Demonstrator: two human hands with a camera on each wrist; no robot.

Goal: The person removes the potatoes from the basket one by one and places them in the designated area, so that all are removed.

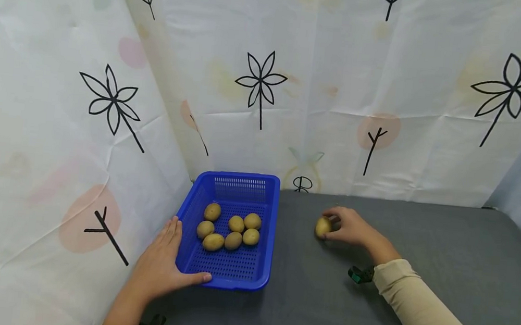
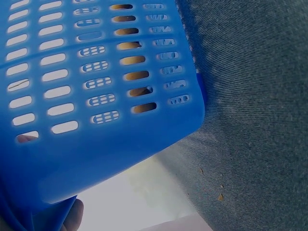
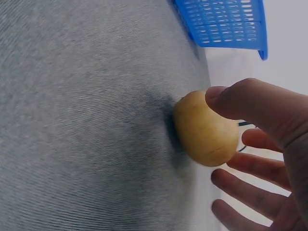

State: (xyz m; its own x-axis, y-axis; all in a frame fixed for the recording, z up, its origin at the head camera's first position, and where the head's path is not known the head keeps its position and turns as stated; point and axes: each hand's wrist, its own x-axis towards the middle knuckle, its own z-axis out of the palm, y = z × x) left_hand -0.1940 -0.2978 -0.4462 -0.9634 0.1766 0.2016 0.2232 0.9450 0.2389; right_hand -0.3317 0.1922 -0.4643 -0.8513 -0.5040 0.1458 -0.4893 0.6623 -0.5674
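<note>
We see the right hand (image 1: 348,227) on the gray tabletop's far half, to the right of the blue basket (image 1: 236,270), with its thumb and fingertips clamped on a lone potato (image 1: 322,228). That potato is on or just above the gray tabletop (image 1: 303,302), well apart from the basket; we cannot tell whether it touches the cloth. In the right wrist view, we find the thumb laid over one side of the potato, while the lower fingers spread apart from one another. The left hand (image 1: 163,259) lies at the basket's near left corner, its fingers straight and close together along the left rim and its thumb stretched well apart from them onto the near rim. Inside the basket, we count seven potatoes (image 1: 213,242) (they sit in a loose cluster, some touching), with the perforated floor bare at the near end. Behind the table, we see a pale cloth backdrop (image 1: 337,49) printed with black line-drawn plants, and a beige sleeve (image 1: 425,314) covers the right forearm.
</note>
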